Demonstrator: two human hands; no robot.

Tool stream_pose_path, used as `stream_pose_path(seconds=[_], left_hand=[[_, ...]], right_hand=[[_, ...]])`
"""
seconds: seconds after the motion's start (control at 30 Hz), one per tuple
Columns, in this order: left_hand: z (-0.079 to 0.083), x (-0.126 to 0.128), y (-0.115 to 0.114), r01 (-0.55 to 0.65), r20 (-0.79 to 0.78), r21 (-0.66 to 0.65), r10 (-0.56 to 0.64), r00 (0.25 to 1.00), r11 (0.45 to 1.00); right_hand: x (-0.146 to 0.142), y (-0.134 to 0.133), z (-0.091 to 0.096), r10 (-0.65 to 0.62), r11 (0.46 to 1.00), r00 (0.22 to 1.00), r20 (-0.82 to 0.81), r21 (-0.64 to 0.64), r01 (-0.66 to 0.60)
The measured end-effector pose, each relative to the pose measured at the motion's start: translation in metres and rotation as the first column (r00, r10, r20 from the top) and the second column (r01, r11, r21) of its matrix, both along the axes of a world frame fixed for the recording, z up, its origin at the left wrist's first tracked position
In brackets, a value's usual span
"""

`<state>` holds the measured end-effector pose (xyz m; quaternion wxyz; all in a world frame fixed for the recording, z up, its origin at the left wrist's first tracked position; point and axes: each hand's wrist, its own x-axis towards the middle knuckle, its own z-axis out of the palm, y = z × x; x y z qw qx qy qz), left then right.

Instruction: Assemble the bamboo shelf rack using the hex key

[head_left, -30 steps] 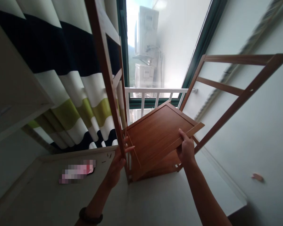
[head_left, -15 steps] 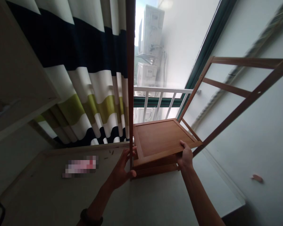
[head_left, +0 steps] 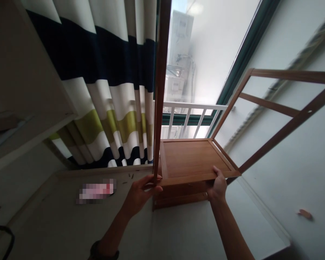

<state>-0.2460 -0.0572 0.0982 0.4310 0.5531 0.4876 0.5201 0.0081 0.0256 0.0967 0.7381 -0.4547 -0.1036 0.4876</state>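
A brown wooden shelf panel (head_left: 195, 157) lies between the left side frame (head_left: 161, 79) and the right ladder-like side frame (head_left: 277, 137) of a wooden rack. My right hand (head_left: 218, 186) grips the panel's front edge, thumb on top and fingers hidden underneath. At the panel's front left corner, my left hand (head_left: 141, 195) is closed round the lower part of the left side frame, its thumb in front of the post. Below the panel, a lower wooden board (head_left: 181, 200) joins the rack near the floor.
Several small fastener-like pieces (head_left: 131, 176) and a blurred pink item (head_left: 96, 191) lie left of the rack. Behind stand a striped curtain (head_left: 116, 97) and a window with a white railing (head_left: 197, 105). A white shelf (head_left: 35, 133) juts in at left; a wall hook (head_left: 305, 213) is at right.
The panel's left side has come down and it now sits more level between the frames. My left hand has closed on the left post. The view has shifted slightly.
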Motion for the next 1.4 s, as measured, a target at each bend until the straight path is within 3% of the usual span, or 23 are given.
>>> stream_pose_path(seconds=[0.33, 0.47, 0.67, 0.77, 0.87, 0.93, 1.03, 1.1, 1.13, 1.17, 1.2, 1.23, 1.3, 1.4], left_hand=[[-0.006, 0.003, 0.002, -0.038, -0.119, 0.059, 0.045, 0.992, 0.998], [-0.012, 0.002, 0.004, 0.024, -0.062, 0.024, -0.022, 0.998, 0.999], [-0.021, 0.008, 0.003, -0.038, 0.033, 0.026, 0.038, 0.999, 0.999], [-0.019, 0.012, 0.004, -0.061, 0.045, 0.026, 0.060, 0.997, 0.998], [-0.017, 0.014, 0.002, -0.054, 0.037, 0.036, 0.052, 0.998, 0.998], [-0.022, 0.015, 0.000, -0.023, 0.024, 0.070, 0.022, 0.999, 0.997], [-0.047, 0.011, -0.001, -0.053, 0.084, 0.142, 0.042, 0.996, 0.988], [-0.078, 0.001, 0.003, -0.240, 0.224, 0.133, 0.206, 0.952, 0.962], [-0.096, -0.006, 0.007, -0.358, 0.195, 0.092, 0.336, 0.921, 0.929], [-0.115, -0.015, 0.011, -0.456, 0.045, 0.044, 0.454, 0.890, 0.889], [-0.133, -0.026, 0.015, -0.519, -0.228, 0.010, 0.508, 0.831, 0.855], [-0.149, -0.038, 0.019, -0.545, -0.541, -0.011, 0.453, 0.708, 0.838], [-0.175, -0.062, 0.026, -0.540, -0.683, -0.044, 0.369, 0.630, 0.840], [-0.191, -0.089, 0.034, -0.498, -0.791, -0.072, 0.255, 0.556, 0.864]], right_hand=[[-0.002, 0.001, 0.004, 0.061, 0.998, 0.995, -0.079, 0.013, -0.060], [0.000, 0.001, 0.004, 0.066, 0.998, 0.989, -0.135, -0.013, -0.069], [-0.001, -0.003, 0.013, 0.093, 0.996, 0.980, -0.177, 0.016, -0.091], [-0.003, -0.007, 0.016, 0.255, 0.966, 0.954, -0.156, 0.090, -0.244], [-0.006, -0.012, 0.011, 0.471, 0.880, 0.877, -0.094, 0.127, -0.458], [-0.009, -0.013, 0.005, 0.471, 0.881, 0.878, -0.083, 0.096, -0.464], [-0.011, -0.013, -0.003, 0.357, 0.934, 0.929, -0.097, 0.028, -0.356], [-0.011, -0.010, -0.005, 0.323, 0.946, 0.942, -0.091, 0.013, -0.323], [-0.010, -0.008, -0.005, 0.315, 0.949, 0.945, -0.086, 0.015, -0.315], [-0.009, -0.006, -0.006, 0.311, 0.950, 0.947, -0.084, 0.016, -0.311], [-0.009, -0.004, -0.006, 0.306, 0.952, 0.949, -0.080, 0.011, -0.306], [-0.009, -0.003, -0.008, 0.299, 0.954, 0.951, -0.075, 0.002, -0.299], [-0.009, -0.001, -0.012, 0.287, 0.957, 0.956, -0.063, -0.021, -0.289], [-0.012, 0.000, -0.019, 0.300, 0.953, 0.952, -0.053, -0.026, -0.302]])
